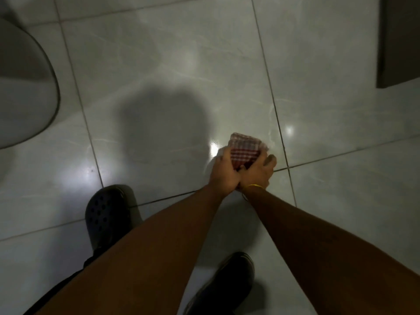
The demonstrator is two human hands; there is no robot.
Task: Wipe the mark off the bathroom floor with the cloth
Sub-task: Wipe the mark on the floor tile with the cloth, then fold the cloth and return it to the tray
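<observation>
My shoes (pixel 106 214) stand at lower centre. Just above them, my left hand (pixel 223 172) and right hand (pixel 258 172) both clench the folded checked cloth (pixel 245 147), bunched for a firm pad over the floor (pixel 159 64). Any mark is probably beneath it; I can't see it.

Both hands — left hand (pixel 223 170), right hand (pixel 258 171) — meet on the cloth (pixel 246 147) ahead of two shoes (pixel 108 214) (toilet (pixel 25 87) far left).
</observation>
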